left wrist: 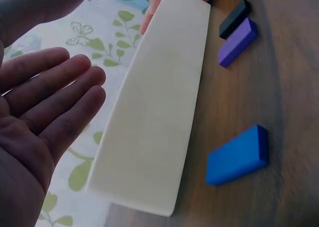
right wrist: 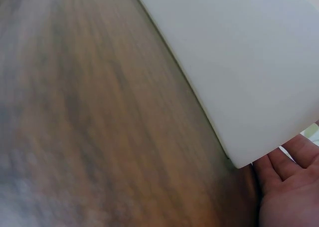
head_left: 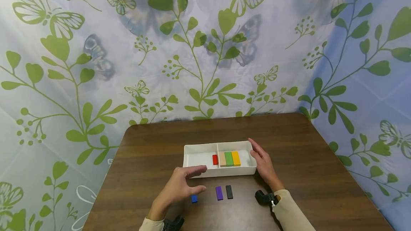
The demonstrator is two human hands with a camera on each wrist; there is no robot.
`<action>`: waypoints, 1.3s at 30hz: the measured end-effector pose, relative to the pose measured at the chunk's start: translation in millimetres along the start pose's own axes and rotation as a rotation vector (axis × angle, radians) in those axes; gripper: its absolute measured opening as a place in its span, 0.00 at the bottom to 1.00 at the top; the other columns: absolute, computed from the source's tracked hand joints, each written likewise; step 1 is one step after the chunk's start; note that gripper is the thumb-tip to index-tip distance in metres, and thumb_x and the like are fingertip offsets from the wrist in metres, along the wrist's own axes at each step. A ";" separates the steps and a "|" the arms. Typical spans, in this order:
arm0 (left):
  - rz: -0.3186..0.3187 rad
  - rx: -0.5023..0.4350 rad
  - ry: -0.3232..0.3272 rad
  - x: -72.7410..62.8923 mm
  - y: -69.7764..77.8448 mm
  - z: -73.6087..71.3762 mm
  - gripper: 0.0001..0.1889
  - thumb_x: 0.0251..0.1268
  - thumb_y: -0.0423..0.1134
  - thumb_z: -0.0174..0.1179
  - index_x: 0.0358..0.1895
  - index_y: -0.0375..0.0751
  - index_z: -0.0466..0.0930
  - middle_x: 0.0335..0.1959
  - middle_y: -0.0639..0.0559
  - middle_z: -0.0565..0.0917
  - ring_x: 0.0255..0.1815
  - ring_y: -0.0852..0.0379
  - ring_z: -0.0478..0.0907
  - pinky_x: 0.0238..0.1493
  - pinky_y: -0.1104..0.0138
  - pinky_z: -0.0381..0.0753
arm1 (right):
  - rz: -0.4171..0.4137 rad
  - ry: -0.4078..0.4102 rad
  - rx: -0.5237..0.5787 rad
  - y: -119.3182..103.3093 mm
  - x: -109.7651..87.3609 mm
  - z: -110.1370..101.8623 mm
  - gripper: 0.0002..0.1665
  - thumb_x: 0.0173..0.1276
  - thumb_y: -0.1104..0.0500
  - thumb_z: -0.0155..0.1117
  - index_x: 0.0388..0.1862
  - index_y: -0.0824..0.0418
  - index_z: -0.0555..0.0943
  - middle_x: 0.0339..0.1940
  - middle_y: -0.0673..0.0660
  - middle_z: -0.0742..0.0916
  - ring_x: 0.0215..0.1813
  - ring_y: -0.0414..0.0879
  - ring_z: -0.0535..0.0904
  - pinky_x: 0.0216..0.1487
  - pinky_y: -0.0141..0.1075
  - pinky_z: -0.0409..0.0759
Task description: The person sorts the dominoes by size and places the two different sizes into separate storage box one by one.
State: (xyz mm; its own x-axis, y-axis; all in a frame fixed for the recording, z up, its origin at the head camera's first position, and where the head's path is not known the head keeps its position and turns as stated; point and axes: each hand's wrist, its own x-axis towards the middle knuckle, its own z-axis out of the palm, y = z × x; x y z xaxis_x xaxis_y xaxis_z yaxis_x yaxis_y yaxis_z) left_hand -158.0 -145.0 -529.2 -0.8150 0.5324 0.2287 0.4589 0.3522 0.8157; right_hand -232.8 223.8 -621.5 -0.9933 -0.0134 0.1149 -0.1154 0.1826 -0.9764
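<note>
A white two-compartment tray [head_left: 205, 173] lies on the table. In its left compartment a red block [head_left: 214, 159] sits beside the divider. Beige [head_left: 223, 159], green [head_left: 229, 159] and yellow [head_left: 236, 158] blocks stand side by side in the right one. My right hand [head_left: 264, 163] holds the tray's right end, thumb at the rim and fingers along the outside. Fingers spread from the thumb and nothing in it, my left hand [head_left: 181, 186] hovers by the tray's front left corner. Below it lies a blue block [left wrist: 237, 156], partly covered by the hand in the head view.
In front of the tray, a purple block [head_left: 219, 193] and a black block [head_left: 229, 191] lie on the brown wooden table [head_left: 154, 145]. A cloth [head_left: 199, 45] printed with leaves and butterflies hangs behind the table. Black bands [head_left: 265, 198] are on both wrists.
</note>
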 end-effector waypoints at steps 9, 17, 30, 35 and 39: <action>0.029 0.048 0.065 -25.1 -4.0 0.1 0.30 0.59 0.34 0.83 0.66 0.32 0.86 0.61 0.42 0.91 0.64 0.44 0.90 0.65 0.50 0.87 | 0.007 -0.001 0.012 -0.5 -1.2 -0.5 0.31 0.92 0.56 0.48 0.89 0.49 0.66 0.91 0.57 0.65 0.91 0.63 0.57 0.88 0.67 0.52; -0.054 0.118 0.103 -47.5 -15.9 4.4 0.30 0.61 0.36 0.82 0.65 0.32 0.86 0.62 0.43 0.91 0.64 0.41 0.89 0.65 0.58 0.88 | 0.005 0.001 0.022 -0.5 -2.6 -0.6 0.31 0.91 0.55 0.50 0.89 0.49 0.66 0.91 0.56 0.66 0.91 0.61 0.57 0.89 0.67 0.51; -0.124 0.183 0.156 -62.4 -36.0 18.4 0.33 0.56 0.31 0.83 0.68 0.34 0.85 0.64 0.47 0.90 0.66 0.46 0.88 0.69 0.61 0.85 | 0.003 0.000 0.026 -0.6 -1.4 -0.1 0.31 0.91 0.55 0.50 0.89 0.50 0.66 0.91 0.56 0.65 0.91 0.61 0.56 0.89 0.67 0.51; -0.100 0.254 0.174 -63.2 -39.7 21.7 0.33 0.53 0.29 0.84 0.66 0.34 0.86 0.61 0.46 0.92 0.63 0.49 0.89 0.67 0.59 0.87 | -0.004 0.002 0.023 0.4 -0.8 -0.4 0.31 0.91 0.56 0.50 0.88 0.50 0.67 0.91 0.56 0.66 0.91 0.60 0.57 0.89 0.66 0.51; -0.097 0.289 0.163 -63.1 -41.3 23.5 0.33 0.52 0.29 0.84 0.66 0.34 0.86 0.60 0.46 0.92 0.62 0.49 0.90 0.65 0.56 0.88 | -0.012 0.004 0.012 1.3 -0.6 -0.5 0.31 0.91 0.56 0.50 0.88 0.50 0.67 0.91 0.56 0.66 0.91 0.60 0.58 0.89 0.66 0.52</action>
State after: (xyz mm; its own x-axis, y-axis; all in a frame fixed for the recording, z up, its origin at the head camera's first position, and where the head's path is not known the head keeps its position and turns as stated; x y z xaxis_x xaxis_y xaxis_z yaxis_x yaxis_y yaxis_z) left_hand -117.2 -175.0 -589.8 -0.8948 0.3643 0.2582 0.4388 0.6108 0.6591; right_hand -232.4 224.5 -622.8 -0.9918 -0.0118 0.1269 -0.1271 0.1711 -0.9770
